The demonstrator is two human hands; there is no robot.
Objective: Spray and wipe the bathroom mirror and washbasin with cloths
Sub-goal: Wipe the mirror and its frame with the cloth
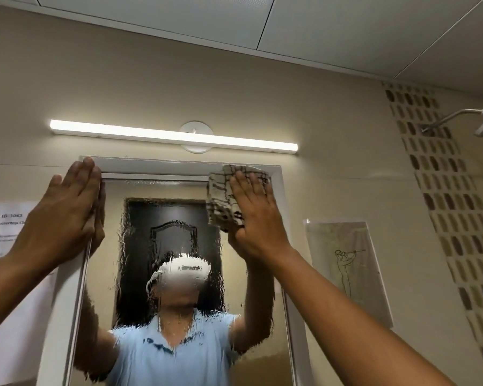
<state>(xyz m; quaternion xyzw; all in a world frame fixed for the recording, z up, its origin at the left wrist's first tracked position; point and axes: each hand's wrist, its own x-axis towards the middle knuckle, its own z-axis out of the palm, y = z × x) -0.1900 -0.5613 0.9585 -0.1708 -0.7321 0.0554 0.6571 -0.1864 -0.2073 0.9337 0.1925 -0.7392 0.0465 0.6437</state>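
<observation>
Before you the beige wall (179, 87) carries everything; the white-framed mirror (179, 316) hangs on it, its glass streaked with wet runs; a lit light bar (173, 136) sits just above the frame; a printed sheet (3, 232) is stuck to its left; a line drawing (349, 271) hangs to its right.

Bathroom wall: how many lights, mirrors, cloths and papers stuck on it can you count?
Tube lights: 1, the tube light above the mirror
Mirrors: 1, the wet mirror
Cloths: 1, the checked cloth pressed flat under the right hand
Papers: 2, the task sheet and the drawing sheet
Total: 5
</observation>
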